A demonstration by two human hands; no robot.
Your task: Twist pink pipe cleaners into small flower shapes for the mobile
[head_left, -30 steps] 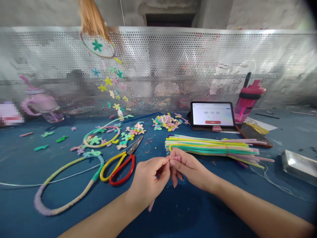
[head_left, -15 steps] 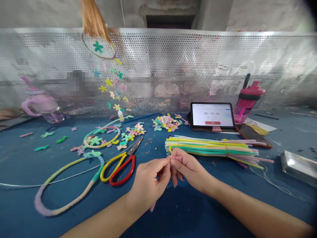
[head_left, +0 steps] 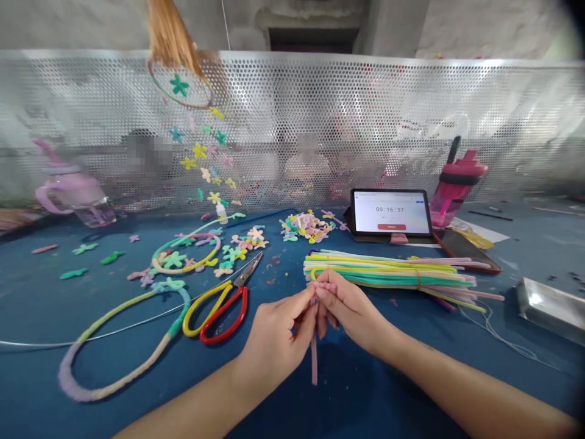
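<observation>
My left hand [head_left: 274,341] and my right hand [head_left: 351,320] meet in front of me, their fingertips pinching a pink pipe cleaner [head_left: 314,360]. Its lower end hangs straight down below my fingers, and its upper part is hidden inside them. Just beyond my right fingers lies a bundle of pastel pipe cleaners [head_left: 388,272], tied round with a strand. Red-and-yellow-handled scissors [head_left: 223,311] lie to the left of my left hand, and a long multicoloured pipe-cleaner loop [head_left: 123,344] lies further left.
Felt flower shapes [head_left: 306,227] lie in heaps on the blue table [head_left: 292,390]. Behind stand a tablet timer [head_left: 390,211] and a pink bottle [head_left: 454,181]. A perforated metal screen [head_left: 292,116] runs along the far side, with a metal tray [head_left: 551,310] at right.
The pink pipe cleaner now hangs lower and straighter below my hands, showing more of its length. My hands have drawn slightly closer together.
</observation>
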